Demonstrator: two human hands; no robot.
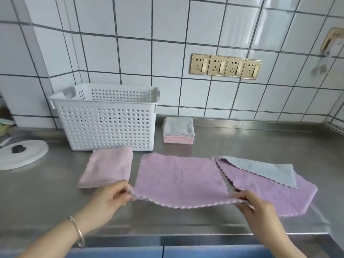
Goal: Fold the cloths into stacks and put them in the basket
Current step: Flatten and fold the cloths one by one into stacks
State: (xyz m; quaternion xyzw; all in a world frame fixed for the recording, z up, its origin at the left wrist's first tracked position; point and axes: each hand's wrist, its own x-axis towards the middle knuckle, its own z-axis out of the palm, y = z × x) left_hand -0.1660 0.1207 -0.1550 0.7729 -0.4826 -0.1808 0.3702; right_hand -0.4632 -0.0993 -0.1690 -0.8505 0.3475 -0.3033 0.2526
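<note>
Counter: the brushed steel counter [242, 142] is slick, so a tugged cloth may slide instead of creasing.
Basket: the white perforated plastic basket [109, 118] stands beyond the left hand, apparently empty.
Spread cloth: the lilac fleecy square cloth [178, 175] lies flat between both hands, near edge lifted.
Unfolded pile: the second lilac cloth [270, 192] beyond the right hand underlaps it; it could drag along.
Left hand [109, 198]: pinched shut on the near-left corner.
Right hand [255, 203]: pinched shut on the near-right corner; uneven lifting would skew the fold.
</note>
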